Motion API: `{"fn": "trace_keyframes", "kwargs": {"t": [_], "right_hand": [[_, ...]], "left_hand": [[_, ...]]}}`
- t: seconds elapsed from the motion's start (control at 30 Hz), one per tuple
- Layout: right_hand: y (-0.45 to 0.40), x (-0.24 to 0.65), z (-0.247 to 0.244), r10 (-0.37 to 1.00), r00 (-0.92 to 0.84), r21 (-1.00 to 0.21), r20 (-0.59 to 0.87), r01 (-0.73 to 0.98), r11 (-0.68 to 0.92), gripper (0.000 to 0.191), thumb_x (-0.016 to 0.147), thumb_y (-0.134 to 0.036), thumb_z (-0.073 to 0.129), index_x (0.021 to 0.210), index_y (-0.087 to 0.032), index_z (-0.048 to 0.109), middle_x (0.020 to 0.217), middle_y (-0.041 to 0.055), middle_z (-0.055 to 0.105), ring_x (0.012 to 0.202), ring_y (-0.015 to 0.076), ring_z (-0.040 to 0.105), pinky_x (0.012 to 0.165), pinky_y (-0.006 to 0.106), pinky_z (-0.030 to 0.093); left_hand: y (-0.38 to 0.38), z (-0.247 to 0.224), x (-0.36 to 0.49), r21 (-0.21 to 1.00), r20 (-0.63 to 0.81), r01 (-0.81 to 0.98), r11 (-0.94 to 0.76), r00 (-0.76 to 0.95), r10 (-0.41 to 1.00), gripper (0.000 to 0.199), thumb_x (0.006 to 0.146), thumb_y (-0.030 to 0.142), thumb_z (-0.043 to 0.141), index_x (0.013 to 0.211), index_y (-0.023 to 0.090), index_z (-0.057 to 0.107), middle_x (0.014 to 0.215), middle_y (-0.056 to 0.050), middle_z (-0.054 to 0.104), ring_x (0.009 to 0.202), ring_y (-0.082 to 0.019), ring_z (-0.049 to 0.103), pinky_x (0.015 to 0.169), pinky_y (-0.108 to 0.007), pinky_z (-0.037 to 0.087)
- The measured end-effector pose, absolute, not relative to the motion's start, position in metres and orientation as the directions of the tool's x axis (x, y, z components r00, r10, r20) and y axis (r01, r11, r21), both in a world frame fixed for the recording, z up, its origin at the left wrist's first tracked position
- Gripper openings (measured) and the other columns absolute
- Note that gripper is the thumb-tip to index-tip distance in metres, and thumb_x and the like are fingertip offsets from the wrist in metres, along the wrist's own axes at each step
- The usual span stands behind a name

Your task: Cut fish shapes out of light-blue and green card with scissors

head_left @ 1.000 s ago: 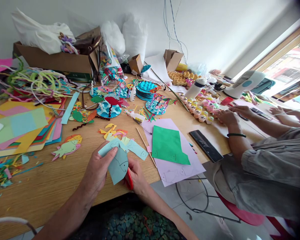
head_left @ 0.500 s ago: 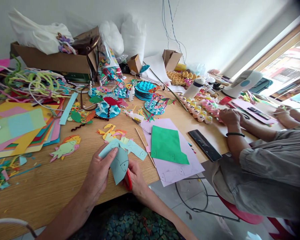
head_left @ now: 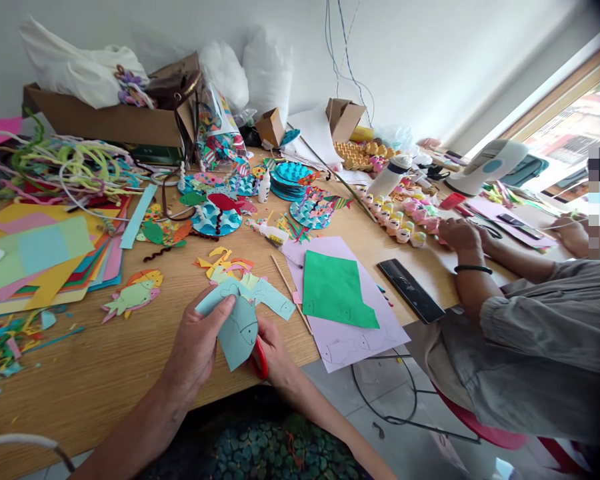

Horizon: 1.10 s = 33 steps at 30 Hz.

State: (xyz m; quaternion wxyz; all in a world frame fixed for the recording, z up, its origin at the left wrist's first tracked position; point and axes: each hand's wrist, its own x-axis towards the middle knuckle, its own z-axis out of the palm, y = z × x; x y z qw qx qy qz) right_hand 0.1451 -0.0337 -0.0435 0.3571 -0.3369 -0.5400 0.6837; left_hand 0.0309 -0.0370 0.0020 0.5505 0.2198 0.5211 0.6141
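My left hand point(head_left: 197, 340) is closed on a piece of light blue paper point(head_left: 237, 333), thumb on top. A fish is drawn on the paper in dark line, and its rounded head edge is cut. In my right hand point(head_left: 275, 350) is a pair of red-handled scissors point(head_left: 261, 360), held against the paper's right edge; the blades are hidden behind the sheet. Just beyond lie another light blue strip with a drawn fish point(head_left: 279, 303) and yellow and orange paper scraps point(head_left: 220, 263). Cut-out paper fish point(head_left: 133, 297) rest on the table to the left.
Right of my hands, a green sheet point(head_left: 333, 287) lies on a lilac sheet point(head_left: 380, 343) that overhangs the table edge. Beside them are a wooden stick point(head_left: 290, 293) and a black phone point(head_left: 411, 291). A co-worker's hands point(head_left: 463, 240) are farther right. Coloured paper point(head_left: 55, 247) is stacked at left.
The scissors' red handle and my right hand have shifted very slightly. The blue paper stays in nearly the same place and my left hand keeps its grip.
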Motion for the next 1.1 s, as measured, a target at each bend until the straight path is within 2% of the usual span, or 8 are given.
{"fn": "trace_keyframes", "kwargs": {"t": [0.2, 0.47, 0.87, 1.1], "right_hand": [[-0.0321, 0.1496, -0.0448, 0.84, -0.537, -0.982, -0.08, -0.101, -0.158, 0.044, 0.083, -0.057, 0.053, 0.071, -0.016, 0.064, 0.049, -0.0043, 0.044, 0.044, 0.0089, 0.042, 0.042, 0.019, 0.033], [-0.0309, 0.1507, -0.0417, 0.84, -0.538, -0.977, -0.077, -0.127, -0.171, 0.045, 0.082, -0.058, 0.055, 0.076, -0.015, 0.065, 0.054, -0.0038, 0.044, 0.045, 0.0082, 0.041, 0.042, 0.019, 0.034], [-0.0359, 0.1446, -0.0478, 0.882, -0.468, -0.966, -0.055, -0.198, -0.166, 0.043, 0.08, -0.055, 0.059, 0.066, -0.014, 0.065, 0.05, -0.0034, 0.044, 0.044, 0.0081, 0.039, 0.04, 0.019, 0.032], [-0.0371, 0.1432, -0.0496, 0.897, -0.439, -0.968, -0.048, -0.202, -0.151, 0.042, 0.08, -0.054, 0.058, 0.065, -0.014, 0.064, 0.049, -0.0042, 0.044, 0.045, 0.0079, 0.038, 0.041, 0.018, 0.033]], "left_hand": [[-0.037, 0.0041, 0.0308, 0.872, -0.346, -0.449, 0.195, -0.284, 0.894, 0.029, 0.052, 0.033, 0.082, 0.07, 0.018, 0.065, 0.059, 0.004, 0.067, 0.051, -0.014, 0.058, 0.049, -0.024, 0.047], [-0.0391, -0.0001, 0.0288, 0.888, -0.302, -0.423, 0.181, -0.237, 0.924, 0.027, 0.057, 0.033, 0.081, 0.074, 0.018, 0.068, 0.062, 0.004, 0.068, 0.053, -0.012, 0.057, 0.049, -0.022, 0.047], [-0.0374, -0.0038, 0.0338, 0.903, -0.22, -0.418, 0.096, -0.261, 0.94, 0.021, 0.058, 0.034, 0.082, 0.067, 0.019, 0.07, 0.065, 0.004, 0.068, 0.061, -0.012, 0.057, 0.057, -0.02, 0.047], [-0.0379, -0.0035, 0.035, 0.909, -0.233, -0.4, 0.113, -0.264, 0.936, 0.024, 0.058, 0.037, 0.083, 0.07, 0.021, 0.071, 0.066, 0.005, 0.067, 0.061, -0.012, 0.054, 0.055, -0.02, 0.045]]}}
